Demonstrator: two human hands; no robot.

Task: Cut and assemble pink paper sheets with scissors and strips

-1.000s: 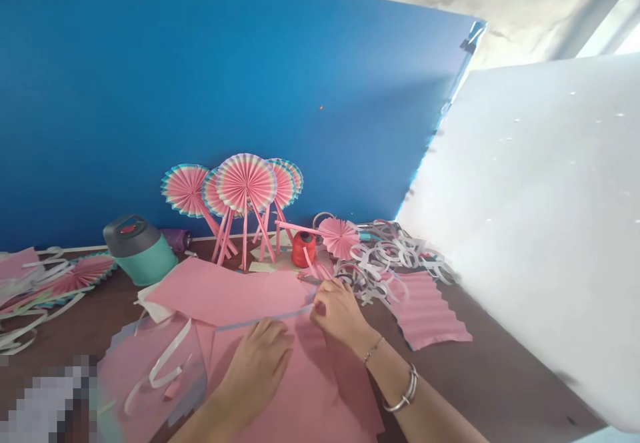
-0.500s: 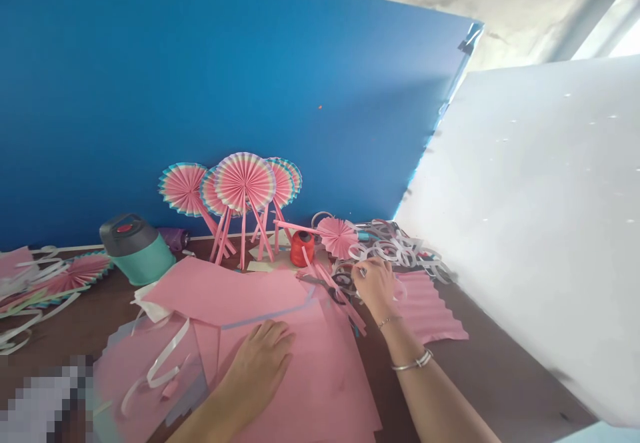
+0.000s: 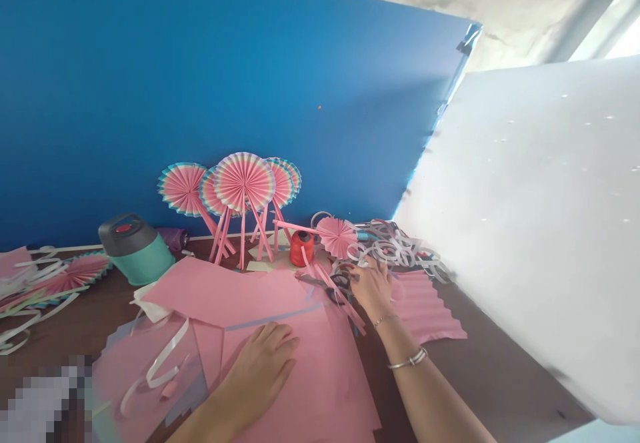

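My left hand (image 3: pixel 263 366) lies flat on pink paper sheets (image 3: pixel 325 369), its fingers stretched out. Farther right, my right hand (image 3: pixel 373 289) reaches to the near edge of a heap of curled white paper strips (image 3: pixel 395 246). Its fingers look spread, and I see nothing gripped in them. Just left of it are dark-handled scissors (image 3: pixel 331 291) and some pink strips (image 3: pixel 354 314). A pleated pink sheet (image 3: pixel 430 306) lies to its right. Behind the scissors are a red thread spool (image 3: pixel 301 249) and a pink paper fan (image 3: pixel 337 237).
Several round paper fans (image 3: pixel 245 183) on pink sticks stand against the blue wall panel (image 3: pixel 200 63). A green tub with a dark lid (image 3: pixel 137 249) stands left of them. Paper scraps (image 3: pixel 45 283) lie far left. A white board (image 3: pixel 540 229) bounds the right side.
My right hand has shifted slightly left, and its fingers have loosened and spread. My left hand has slid a little to the right with the top pink sheet.
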